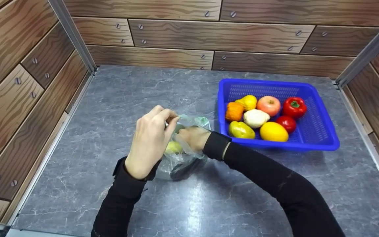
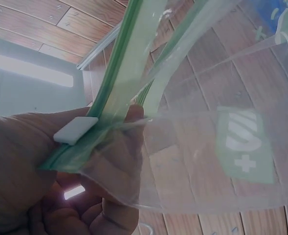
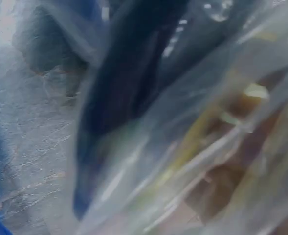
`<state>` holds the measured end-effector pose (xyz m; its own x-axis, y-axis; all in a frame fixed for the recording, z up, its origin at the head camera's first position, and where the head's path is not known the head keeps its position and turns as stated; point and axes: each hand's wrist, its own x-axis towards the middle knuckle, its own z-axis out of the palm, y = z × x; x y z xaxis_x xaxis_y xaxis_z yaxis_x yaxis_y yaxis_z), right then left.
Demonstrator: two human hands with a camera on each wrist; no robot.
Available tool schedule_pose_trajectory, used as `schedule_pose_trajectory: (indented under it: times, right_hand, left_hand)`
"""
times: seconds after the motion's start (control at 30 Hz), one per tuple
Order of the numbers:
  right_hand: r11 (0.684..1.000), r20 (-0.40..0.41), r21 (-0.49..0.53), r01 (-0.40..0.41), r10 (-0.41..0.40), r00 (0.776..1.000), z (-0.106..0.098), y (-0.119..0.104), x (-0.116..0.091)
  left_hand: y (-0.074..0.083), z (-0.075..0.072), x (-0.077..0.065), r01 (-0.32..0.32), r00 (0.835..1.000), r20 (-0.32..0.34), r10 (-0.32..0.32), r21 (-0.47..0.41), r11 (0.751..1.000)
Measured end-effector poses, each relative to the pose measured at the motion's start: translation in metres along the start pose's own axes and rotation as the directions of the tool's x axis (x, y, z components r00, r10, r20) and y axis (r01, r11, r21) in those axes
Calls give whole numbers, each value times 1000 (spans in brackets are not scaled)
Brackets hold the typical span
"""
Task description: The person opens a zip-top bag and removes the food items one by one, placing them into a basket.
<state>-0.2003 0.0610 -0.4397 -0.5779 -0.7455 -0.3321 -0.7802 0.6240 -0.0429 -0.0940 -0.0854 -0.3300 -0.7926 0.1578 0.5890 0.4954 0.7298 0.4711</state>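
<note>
My left hand (image 1: 151, 140) pinches the rim of a clear zip bag (image 1: 164, 168) between thumb and fingers. In the left wrist view, its green zip strip (image 2: 115, 63) and white slider (image 2: 76, 130) show right at the thumb. My right hand (image 1: 194, 138) reaches through the bag's mouth, its fingers hidden, and I cannot tell whether they hold anything. Inside the bag are a yellow-green piece of produce (image 1: 174, 147) and a long dark one (image 1: 185, 168), like an eggplant. The right wrist view shows the dark piece (image 3: 129, 93) blurred through the plastic.
To the right stands a blue basket (image 1: 321, 115) with an apple (image 1: 268, 106), a red bell pepper (image 1: 294, 108), a tomato (image 1: 286, 124), a lemon (image 1: 273, 131), a green pear-like fruit (image 1: 241, 130) and other produce. Wood-patterned walls enclose the grey marbled table (image 1: 123, 89).
</note>
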Motion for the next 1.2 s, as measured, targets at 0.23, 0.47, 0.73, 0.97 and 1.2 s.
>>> schedule_pose_trajectory:
  times: [0.23,0.47,0.73,0.97,1.2]
  right_hand:
    - [976,-225,-215,26,-75,971,-11,-5,-8]
    - [940,-270,-330,-87,-6,963,-36,-20,-20]
    - [942,-483,-329,-66,-107,869,-54,-31,-61]
    - [969,-548,-244,-34,-108,830,-67,-27,-111]
    - [997,-476,-58,51,-73,877,-80,5,-168]
  left_hand:
    - [1,-4,0,-10,999,-33,11,9,1000]
    - [1,-4,1,-9,999,-52,10,2,1000]
    - [-2,-7,1,12,997,-79,-12,1,1000]
    - [-5,-10,4,45,996,-81,-44,8,999]
    - [-6,-11,4,49,995,-85,-48,9,999]
